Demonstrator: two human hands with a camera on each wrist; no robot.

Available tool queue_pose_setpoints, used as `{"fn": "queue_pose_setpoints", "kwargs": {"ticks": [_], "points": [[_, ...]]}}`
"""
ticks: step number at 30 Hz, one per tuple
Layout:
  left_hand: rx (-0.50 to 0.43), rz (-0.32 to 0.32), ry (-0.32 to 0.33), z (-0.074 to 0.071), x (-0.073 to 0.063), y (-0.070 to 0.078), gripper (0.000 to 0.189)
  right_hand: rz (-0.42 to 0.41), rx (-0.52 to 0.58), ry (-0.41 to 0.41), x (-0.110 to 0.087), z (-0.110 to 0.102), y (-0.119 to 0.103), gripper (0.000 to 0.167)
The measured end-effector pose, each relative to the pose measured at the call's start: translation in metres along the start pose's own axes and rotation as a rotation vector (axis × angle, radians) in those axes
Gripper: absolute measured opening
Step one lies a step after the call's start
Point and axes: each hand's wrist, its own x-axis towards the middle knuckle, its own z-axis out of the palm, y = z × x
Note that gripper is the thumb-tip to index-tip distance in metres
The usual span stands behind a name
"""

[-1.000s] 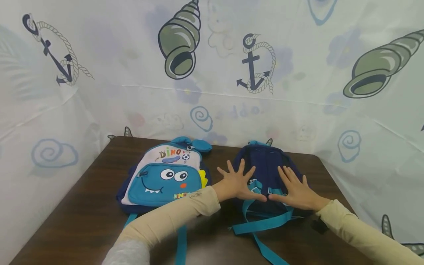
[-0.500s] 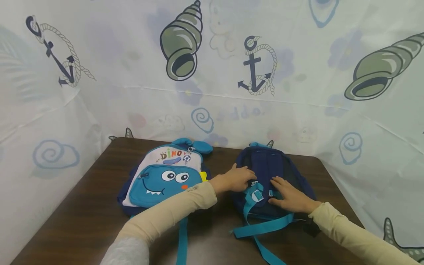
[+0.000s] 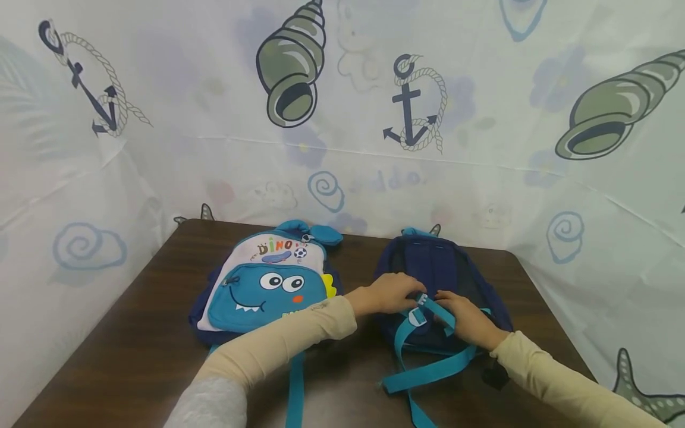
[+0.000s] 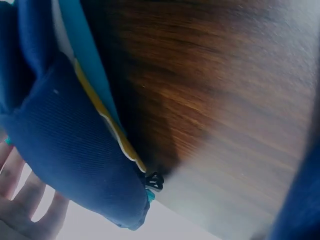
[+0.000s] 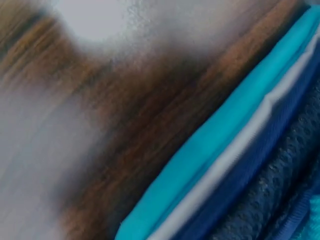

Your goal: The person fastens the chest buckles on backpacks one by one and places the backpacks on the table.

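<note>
On the table lies a navy backpack (image 3: 430, 255), its back panel and teal shoulder straps facing up. My left hand (image 3: 387, 294) reaches in from its left and pinches a small pale buckle (image 3: 423, 299) on a teal strap. Beside it, my right hand (image 3: 468, 321) grips the same teal strap (image 3: 441, 312), fingers curled; some fingertips are hidden. A second pale buckle (image 3: 417, 317) sits just below. In the left wrist view a navy backpack side (image 4: 85, 130) with yellow trim fills the left. The right wrist view shows the backpack's teal, grey and navy edge (image 5: 220, 165), blurred.
A dinosaur backpack (image 3: 257, 297) lies face up at the left, partly behind my left sleeve. One teal strap (image 3: 295, 392) hangs from it toward the front. Another loose strap (image 3: 428, 374) trails in front of the navy backpack on the brown table (image 3: 134, 333). Printed curtains stand behind.
Both hands, spread over the navy backpack a second ago, have lowered and closed in on its straps. A buckle and strap are now raised between them. The dinosaur backpack stays put.
</note>
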Motion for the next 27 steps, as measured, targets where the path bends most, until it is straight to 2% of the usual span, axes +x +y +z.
{"fn": "queue_pose_setpoints", "kwargs": {"ticks": [6, 9, 13, 18, 27], "points": [[0.086, 0.037, 0.062, 0.002, 0.004, 0.003, 0.026, -0.010, 0.010, -0.027, 0.001, -0.010, -0.001, 0.018], [0.097, 0.018, 0.071, -0.005, 0.007, 0.006, 0.019, 0.004, -0.002, -0.033, 0.000, -0.020, -0.002, 0.019], [0.101, -0.028, 0.037, -0.023, 0.011, 0.008, 0.014, 0.058, 0.022, -0.048, 0.000, -0.036, -0.001, 0.026], [0.148, -0.067, -0.018, -0.041, 0.011, 0.009, 0.014, 0.103, 0.014, -0.029, -0.005, -0.054, 0.003, 0.021], [0.233, -0.088, -0.109, -0.061, 0.020, 0.017, 0.020, 0.070, -0.038, 0.080, -0.012, -0.081, 0.005, 0.028]]}}
